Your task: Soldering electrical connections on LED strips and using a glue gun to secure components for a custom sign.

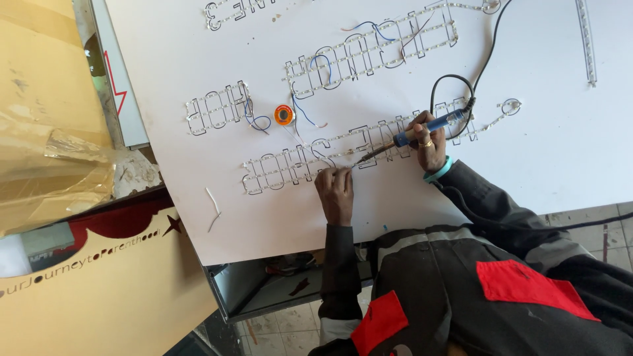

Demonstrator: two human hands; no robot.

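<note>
I see my right hand (428, 142) closed around the blue iron (422, 130), its tip down on the LED strip (310, 155) laid across the white board (395, 198), while my left hand (335, 191) pinches its fingertips together on that strip just beside the tip.

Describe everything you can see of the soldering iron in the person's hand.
The soldering iron has a blue handle and a slim dark metal shaft ending in a fine tip. It lies at a low slant over the white board, tip pointing toward the left hand and meeting the strip of small lights there. The right hand grips the handle. A black cord loops away from its rear end.
</note>
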